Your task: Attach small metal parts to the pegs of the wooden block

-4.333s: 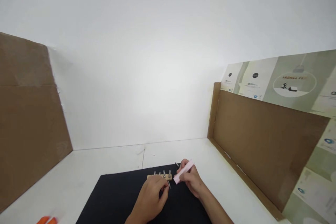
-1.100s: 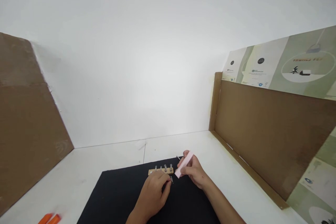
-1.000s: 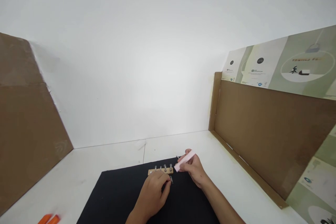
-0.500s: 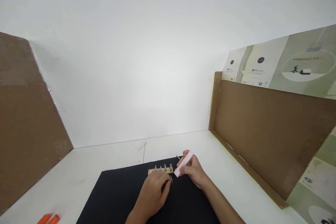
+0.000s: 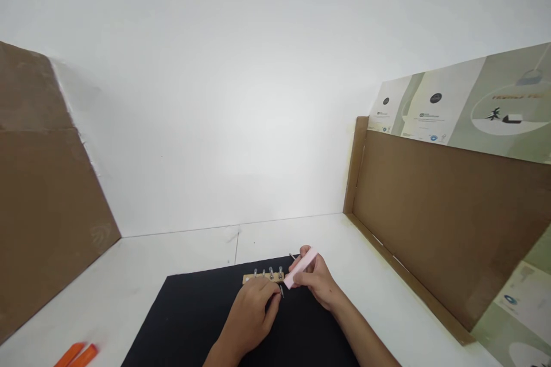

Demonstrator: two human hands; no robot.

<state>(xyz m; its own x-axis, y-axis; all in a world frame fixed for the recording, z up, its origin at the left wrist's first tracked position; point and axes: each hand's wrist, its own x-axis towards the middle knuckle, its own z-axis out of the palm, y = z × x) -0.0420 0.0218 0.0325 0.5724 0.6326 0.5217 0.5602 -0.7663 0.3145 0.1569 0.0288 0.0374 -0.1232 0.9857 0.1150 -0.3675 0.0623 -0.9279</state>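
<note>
A small wooden block (image 5: pixel 248 278) with several metal screws (image 5: pixel 271 271) standing in it lies on a black mat (image 5: pixel 189 321). My left hand (image 5: pixel 252 312) rests on the block's near side, fingers curled, pinching a small dark screw (image 5: pixel 281 292) by the block's right end. My right hand (image 5: pixel 316 281) is closed around a pink tool handle (image 5: pixel 300 268), which is tilted with its lower end by the block's right end. A thin dark bit (image 5: pixel 292 256) lies just beyond the right hand.
The mat sits on a white table (image 5: pixel 129 264). Brown cardboard walls stand at the left (image 5: pixel 43 195) and at the right (image 5: pixel 439 223), the right one topped by printed green packaging (image 5: pixel 473 109). Two orange objects (image 5: pixel 76 354) lie at the near left.
Both hands stay at the block. The pink handle rocks slightly between frames; the view has shifted a little.
</note>
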